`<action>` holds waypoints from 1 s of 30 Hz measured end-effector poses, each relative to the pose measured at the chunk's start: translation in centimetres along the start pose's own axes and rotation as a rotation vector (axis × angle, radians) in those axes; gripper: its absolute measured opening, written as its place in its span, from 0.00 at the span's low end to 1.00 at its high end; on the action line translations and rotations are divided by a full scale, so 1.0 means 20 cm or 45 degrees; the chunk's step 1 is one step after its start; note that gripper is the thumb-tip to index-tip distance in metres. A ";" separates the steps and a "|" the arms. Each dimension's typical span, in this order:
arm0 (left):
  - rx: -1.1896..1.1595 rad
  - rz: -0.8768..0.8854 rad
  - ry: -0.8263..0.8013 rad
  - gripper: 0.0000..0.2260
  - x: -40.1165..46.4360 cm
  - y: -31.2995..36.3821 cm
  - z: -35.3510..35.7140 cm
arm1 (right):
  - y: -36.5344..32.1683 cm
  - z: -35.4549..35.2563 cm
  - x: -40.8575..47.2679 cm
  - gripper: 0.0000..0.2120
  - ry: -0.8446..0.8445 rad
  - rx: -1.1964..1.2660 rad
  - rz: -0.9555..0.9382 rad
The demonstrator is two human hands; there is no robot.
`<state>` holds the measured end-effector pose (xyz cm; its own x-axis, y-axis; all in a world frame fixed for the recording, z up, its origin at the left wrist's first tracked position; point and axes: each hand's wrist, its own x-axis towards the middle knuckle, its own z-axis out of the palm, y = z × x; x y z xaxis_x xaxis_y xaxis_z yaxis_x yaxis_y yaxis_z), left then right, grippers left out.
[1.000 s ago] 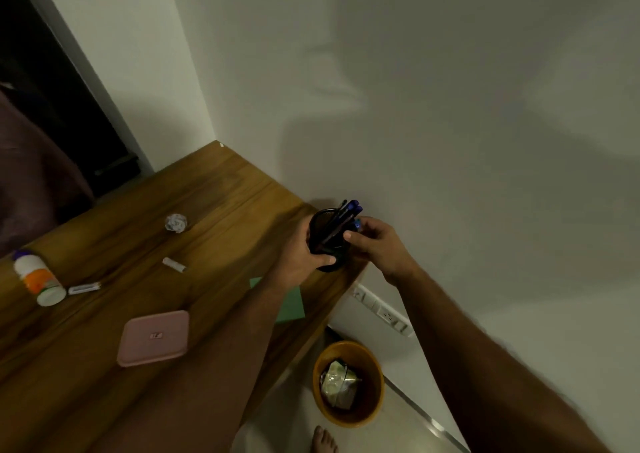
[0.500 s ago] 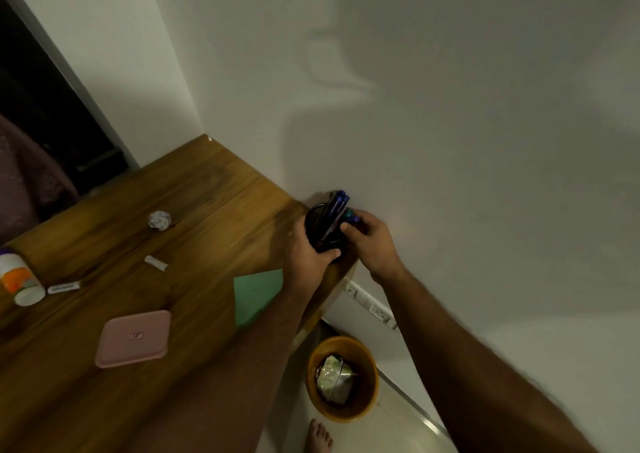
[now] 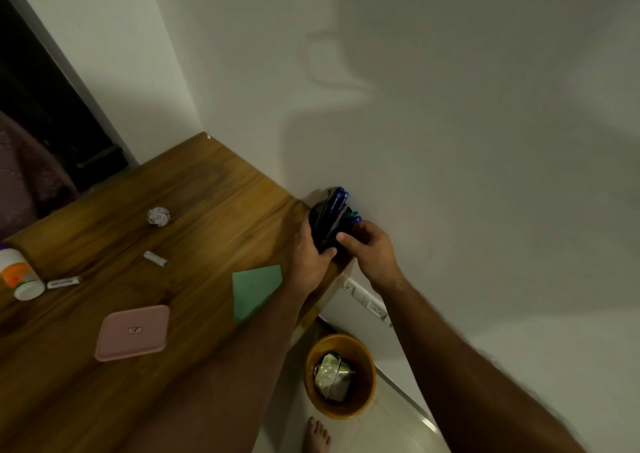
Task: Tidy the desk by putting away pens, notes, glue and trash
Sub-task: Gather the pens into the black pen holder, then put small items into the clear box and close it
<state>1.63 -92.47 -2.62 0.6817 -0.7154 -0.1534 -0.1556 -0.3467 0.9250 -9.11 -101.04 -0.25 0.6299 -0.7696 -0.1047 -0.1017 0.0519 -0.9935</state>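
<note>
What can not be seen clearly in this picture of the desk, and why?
- Pen holder, head view: its body is mostly covered by the left hand and right hand.
- Pens: dim light, so their number is unclear.
- Bottle: cut off by the left edge; label too small to read.
- Green note: its lower corner is hidden under the left forearm.
- Bin contents: too dark to identify.
</note>
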 end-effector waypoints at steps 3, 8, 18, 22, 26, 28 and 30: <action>0.031 -0.015 -0.055 0.39 0.00 0.00 -0.01 | -0.01 0.00 0.00 0.08 0.000 -0.030 0.005; 0.082 -0.051 -0.094 0.43 -0.02 0.01 -0.05 | 0.05 -0.01 -0.02 0.13 0.195 -0.168 0.040; 0.030 0.028 0.163 0.18 -0.10 -0.02 -0.34 | 0.16 0.33 -0.21 0.18 0.015 -0.311 -0.014; 0.046 -0.040 0.339 0.14 -0.22 -0.10 -0.54 | 0.12 0.55 -0.24 0.21 -0.284 -0.369 -0.044; 0.049 -0.171 0.540 0.13 -0.42 -0.22 -0.80 | 0.10 0.79 -0.29 0.23 -0.458 -0.421 -0.119; 0.110 -0.216 0.618 0.13 -0.52 -0.27 -0.93 | 0.09 0.90 -0.32 0.21 -0.536 -0.474 -0.133; 0.149 -0.262 0.703 0.12 -0.62 -0.31 -1.05 | 0.07 1.01 -0.36 0.18 -0.628 -0.533 -0.158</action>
<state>9.24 -68.69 0.79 0.9719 -0.2161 -0.0932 -0.0371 -0.5318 0.8461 1.71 -82.59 -1.74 0.9252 -0.3665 -0.0979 -0.2336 -0.3471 -0.9083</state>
